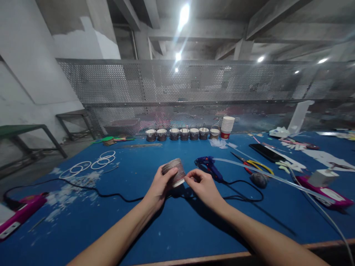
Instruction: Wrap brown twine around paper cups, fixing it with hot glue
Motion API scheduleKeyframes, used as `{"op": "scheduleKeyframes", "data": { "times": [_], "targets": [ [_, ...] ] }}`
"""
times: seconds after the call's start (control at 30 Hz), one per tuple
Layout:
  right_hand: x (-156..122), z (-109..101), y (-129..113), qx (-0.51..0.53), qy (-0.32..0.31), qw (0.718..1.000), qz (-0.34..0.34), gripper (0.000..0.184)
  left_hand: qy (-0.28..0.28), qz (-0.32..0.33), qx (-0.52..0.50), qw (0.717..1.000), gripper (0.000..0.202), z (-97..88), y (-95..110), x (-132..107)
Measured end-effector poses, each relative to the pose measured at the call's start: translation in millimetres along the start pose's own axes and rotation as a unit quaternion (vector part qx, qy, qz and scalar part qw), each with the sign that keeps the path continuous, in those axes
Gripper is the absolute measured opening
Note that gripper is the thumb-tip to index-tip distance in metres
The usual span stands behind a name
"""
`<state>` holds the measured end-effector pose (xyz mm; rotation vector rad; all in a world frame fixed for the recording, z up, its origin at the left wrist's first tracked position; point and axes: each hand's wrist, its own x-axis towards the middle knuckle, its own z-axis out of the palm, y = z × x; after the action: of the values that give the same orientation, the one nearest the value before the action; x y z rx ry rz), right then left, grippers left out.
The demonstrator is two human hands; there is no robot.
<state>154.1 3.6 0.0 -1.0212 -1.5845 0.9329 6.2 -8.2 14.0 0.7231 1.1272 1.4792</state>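
My left hand [159, 184] is wrapped round a small paper cup [175, 170] covered with grey-brown yarn, tilted on its side above the table. At the cup's pale rim, the fingers of my right hand [203, 184] are pinched together; what lies between them, if anything, is too small to make out. Just beyond the right hand lies a blue glue gun [210, 166] with a long clear glue stick [244, 167] sticking out of its back. A dark ball of yarn [259, 180] sits farther right.
Several wrapped cups [184, 134] line the table's back beside stacked paper cups [227, 126]. White rings [103, 160] lie left. Pliers [257, 167], a phone [266, 152] and a magenta power strip [330, 194] are right. A black cord [111, 195] crosses the blue table [133, 225].
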Motion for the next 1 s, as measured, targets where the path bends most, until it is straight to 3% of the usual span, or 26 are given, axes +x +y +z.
{"op": "scheduleKeyframes", "data": {
  "times": [0.3, 0.6, 1.0],
  "targets": [
    [-1.9, -1.3, -3.3, -0.009, -0.003, 1.0, -0.013, 0.02, -0.041, 0.006, -0.022, 0.999, 0.047, -2.5, -1.3, -0.4],
    [-4.6, 0.7, -1.3, -0.014, -0.017, 1.0, 0.002, 0.022, -0.037, 0.017, -0.011, 0.999, 0.066, -2.5, -6.1, 2.4],
    [-4.0, -0.4, -0.3, -0.023, -0.009, 0.999, -0.022, 0.021, -0.046, 0.031, -0.02, 0.998, 0.059, -2.8, -3.1, 2.3]
  ]
}}
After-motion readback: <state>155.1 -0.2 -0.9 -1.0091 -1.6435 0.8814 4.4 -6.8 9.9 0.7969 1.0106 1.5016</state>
